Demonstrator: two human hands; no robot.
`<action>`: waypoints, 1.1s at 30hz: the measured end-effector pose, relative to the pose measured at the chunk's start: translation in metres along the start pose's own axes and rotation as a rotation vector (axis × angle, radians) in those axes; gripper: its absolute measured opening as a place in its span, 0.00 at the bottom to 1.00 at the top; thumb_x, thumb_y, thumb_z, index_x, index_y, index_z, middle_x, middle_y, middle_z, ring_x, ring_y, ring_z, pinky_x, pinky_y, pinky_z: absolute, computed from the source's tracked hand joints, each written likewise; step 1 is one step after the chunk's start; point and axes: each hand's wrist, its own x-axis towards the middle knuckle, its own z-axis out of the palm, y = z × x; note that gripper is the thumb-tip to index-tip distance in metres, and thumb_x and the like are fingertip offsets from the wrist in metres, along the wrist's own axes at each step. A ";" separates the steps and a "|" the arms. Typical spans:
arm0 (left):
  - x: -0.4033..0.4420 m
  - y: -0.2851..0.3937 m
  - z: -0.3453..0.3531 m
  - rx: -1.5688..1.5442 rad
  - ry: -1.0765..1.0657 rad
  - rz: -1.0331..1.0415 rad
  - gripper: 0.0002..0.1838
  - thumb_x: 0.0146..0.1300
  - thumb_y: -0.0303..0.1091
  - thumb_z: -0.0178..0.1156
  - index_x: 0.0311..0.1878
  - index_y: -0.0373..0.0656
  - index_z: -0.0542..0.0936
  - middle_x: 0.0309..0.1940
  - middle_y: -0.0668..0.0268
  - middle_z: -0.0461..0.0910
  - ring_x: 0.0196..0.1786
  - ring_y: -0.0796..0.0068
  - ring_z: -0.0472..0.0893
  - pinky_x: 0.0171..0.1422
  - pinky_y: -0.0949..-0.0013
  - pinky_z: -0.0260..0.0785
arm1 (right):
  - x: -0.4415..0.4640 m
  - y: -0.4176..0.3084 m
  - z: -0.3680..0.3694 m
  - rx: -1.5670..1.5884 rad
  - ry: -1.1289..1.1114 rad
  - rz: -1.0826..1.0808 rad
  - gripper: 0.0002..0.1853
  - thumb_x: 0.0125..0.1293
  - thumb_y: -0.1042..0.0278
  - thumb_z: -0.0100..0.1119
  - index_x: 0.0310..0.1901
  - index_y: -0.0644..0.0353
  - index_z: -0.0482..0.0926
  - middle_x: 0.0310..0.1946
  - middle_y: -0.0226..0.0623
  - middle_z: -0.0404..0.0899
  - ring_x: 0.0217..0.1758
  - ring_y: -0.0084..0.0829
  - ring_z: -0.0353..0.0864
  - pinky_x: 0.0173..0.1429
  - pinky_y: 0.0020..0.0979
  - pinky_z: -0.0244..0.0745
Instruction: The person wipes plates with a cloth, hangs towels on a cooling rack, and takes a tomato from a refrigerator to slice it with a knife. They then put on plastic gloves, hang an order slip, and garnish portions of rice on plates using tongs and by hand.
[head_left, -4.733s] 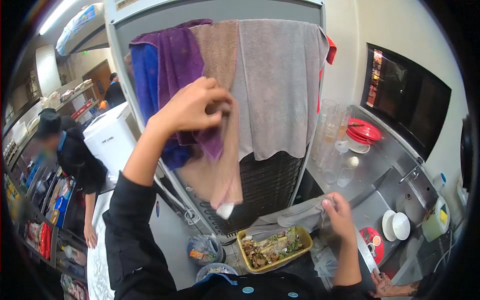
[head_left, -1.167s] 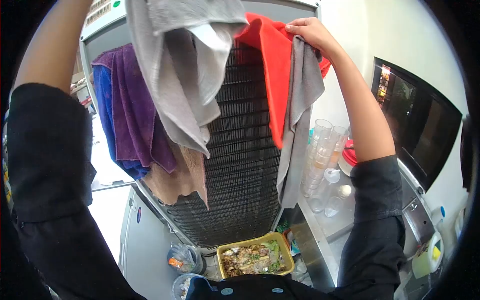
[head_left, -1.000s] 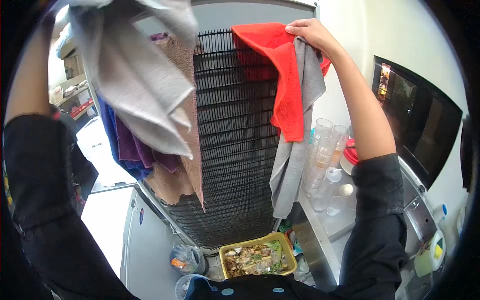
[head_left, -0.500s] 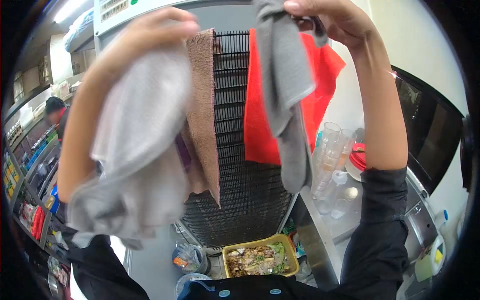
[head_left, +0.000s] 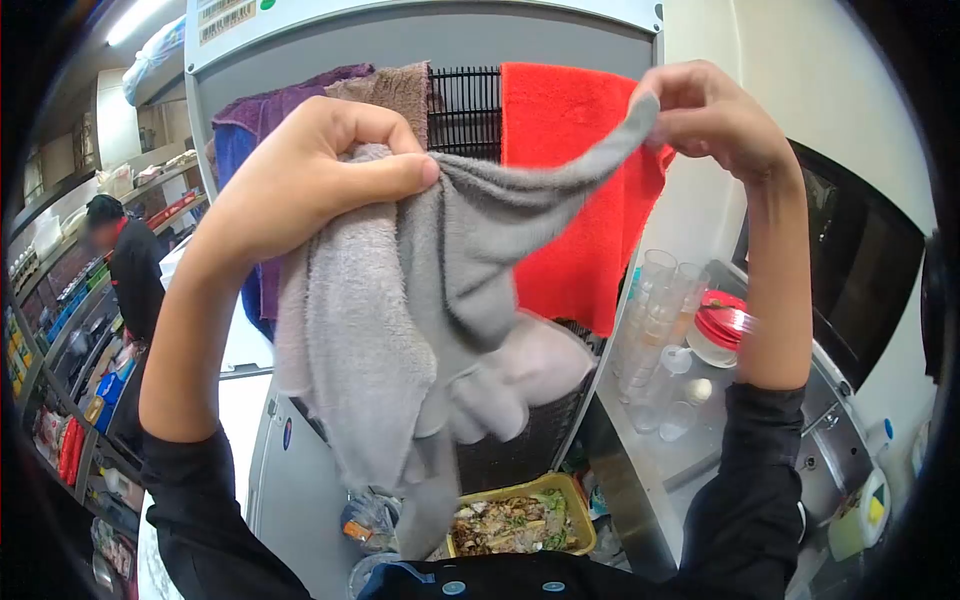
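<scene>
My left hand point(head_left: 335, 165) is closed on a bunched light grey cloth point(head_left: 355, 320) and on one edge of a darker grey cloth point(head_left: 490, 215). Up at the right, my right hand point(head_left: 715, 115) pinches a corner of that darker cloth, which stretches between both hands. Folds of the two cloths hang down together, so where one ends is hard to tell. Behind them, a red cloth point(head_left: 560, 110), a brown cloth point(head_left: 400, 85) and a purple cloth point(head_left: 280, 105) hang over a black wire grille point(head_left: 465, 100).
Below stands a yellow tub point(head_left: 580, 500) of food scraps. On the steel counter point(head_left: 650, 480) at right are stacked clear cups point(head_left: 650, 320) and a red-lidded container point(head_left: 720, 320). A person point(head_left: 135, 265) stands by shelves at far left.
My left hand has come right and down with the light grey cloth. My right hand has moved right and down, and the darker cloth now spans both hands. The brown cloth is more covered.
</scene>
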 end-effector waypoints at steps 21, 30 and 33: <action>-0.035 -0.017 -0.023 -0.296 0.183 -0.046 0.09 0.55 0.37 0.67 0.31 0.41 0.83 0.26 0.71 0.79 0.29 0.85 0.75 0.37 0.82 0.64 | -0.016 -0.005 0.153 0.856 -0.203 0.051 0.34 0.46 0.76 0.72 0.57 0.65 0.68 0.31 0.30 0.80 0.31 0.17 0.78 0.37 0.16 0.71; 0.033 -0.030 -0.056 0.613 0.693 0.292 0.17 0.55 0.45 0.64 0.31 0.38 0.82 0.26 0.63 0.80 0.35 0.73 0.79 0.42 0.72 0.67 | 0.080 -0.002 0.022 -0.390 0.988 -0.513 0.08 0.53 0.78 0.59 0.37 0.65 0.78 0.24 0.38 0.78 0.20 0.28 0.75 0.27 0.26 0.71; 0.091 -0.027 -0.066 0.759 0.716 -0.083 0.13 0.56 0.38 0.62 0.29 0.36 0.83 0.25 0.53 0.81 0.28 0.66 0.80 0.37 0.64 0.72 | 0.161 0.008 -0.003 -0.604 0.845 -0.241 0.06 0.55 0.75 0.52 0.29 0.64 0.79 0.28 0.44 0.80 0.31 0.36 0.79 0.37 0.35 0.73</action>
